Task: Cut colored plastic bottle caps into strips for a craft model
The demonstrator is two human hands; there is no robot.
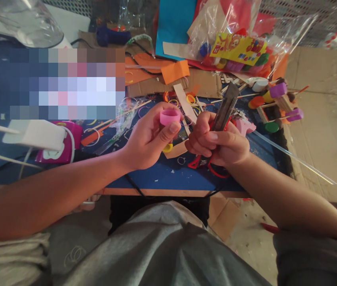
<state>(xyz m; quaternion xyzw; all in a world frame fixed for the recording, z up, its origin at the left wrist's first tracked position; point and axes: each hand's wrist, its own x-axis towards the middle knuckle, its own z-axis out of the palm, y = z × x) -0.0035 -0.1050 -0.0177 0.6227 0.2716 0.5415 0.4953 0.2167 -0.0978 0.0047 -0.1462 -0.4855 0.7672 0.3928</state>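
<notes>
My left hand (153, 139) pinches a small round pink plastic cap (170, 118) between thumb and fingers, its rim facing up. My right hand (218, 141) is closed around a dark grey utility knife (226, 106), whose flat metal end points up and away from me. The hands are a short gap apart above the blue tabletop. Red loop handles, apparently of scissors (218, 171), show just under my right hand; the rest of them is hidden. A yellow ring-like piece (167, 148) lies below my left hand.
At the right stands a small stick-built model (281, 103) with coloured caps, near a clear tube (296, 154) and cardboard (320, 131). A plastic bag (239, 49) of colourful pieces lies behind. A white charger (37, 135) sits left, on a pink box. Paper scraps and sticks litter the middle.
</notes>
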